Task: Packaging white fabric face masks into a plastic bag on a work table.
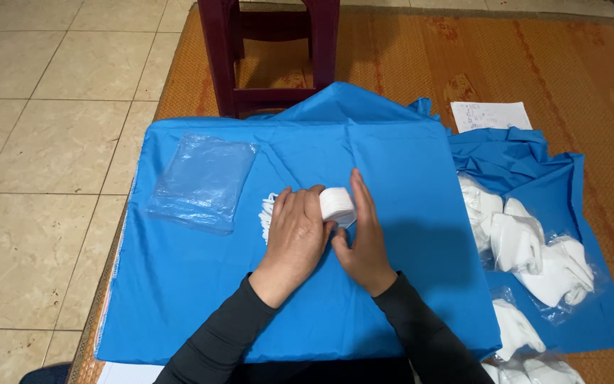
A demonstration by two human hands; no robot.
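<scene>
Both hands closed around one small white stack on the blue cloth.
The left hand [296, 231] is laid flat over the white stack [337, 205]; the right hand [362, 238] is pressed upright against its right side, equally near.

A home floor used as a workplace: beige tiles [51, 142], a woven mat [534, 64] (orange-brown), a dark stool [271, 50].
</scene>
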